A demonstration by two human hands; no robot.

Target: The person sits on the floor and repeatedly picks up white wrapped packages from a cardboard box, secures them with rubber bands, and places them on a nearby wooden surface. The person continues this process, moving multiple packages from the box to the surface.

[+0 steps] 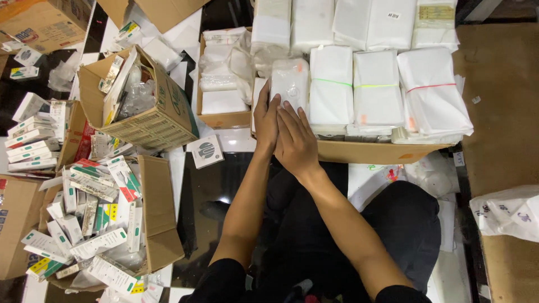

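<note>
Head view: both hands' fingers [292, 115] lie flat, uncurled, against the white packet [290, 84].

single head cam, looks almost straight down from above the person's lap. close range: both forearms run up from the bottom edge to frame centre. top of frame faces away from the body, onto a flat box [387, 151] of white packs. floor [219, 185] and open cartons [163, 120] fill the left side. no second view, nothing shared.
</note>
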